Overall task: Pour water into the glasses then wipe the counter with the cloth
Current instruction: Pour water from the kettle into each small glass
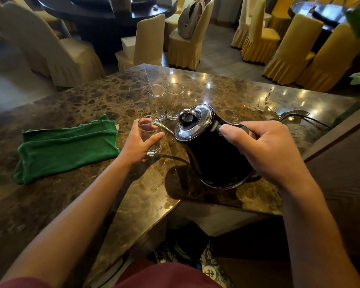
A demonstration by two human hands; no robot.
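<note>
My right hand (266, 150) grips the handle of a black kettle (212, 154) with a chrome lid, held tilted above the brown marble counter (112, 183). Its thin spout reaches over the rim of a small clear glass (149, 135). My left hand (138, 145) holds that glass, which stands on the counter. Two taller clear glasses (157, 101) (174, 100) stand side by side just behind it. A folded green cloth (67, 148) lies on the counter to the left of my left hand.
A kettle base with a black cord (295, 116) sits at the right of the counter beside a wet patch. A wooden ledge (341, 142) rises at the right. Covered chairs (185, 38) and round tables stand beyond the counter's far edge.
</note>
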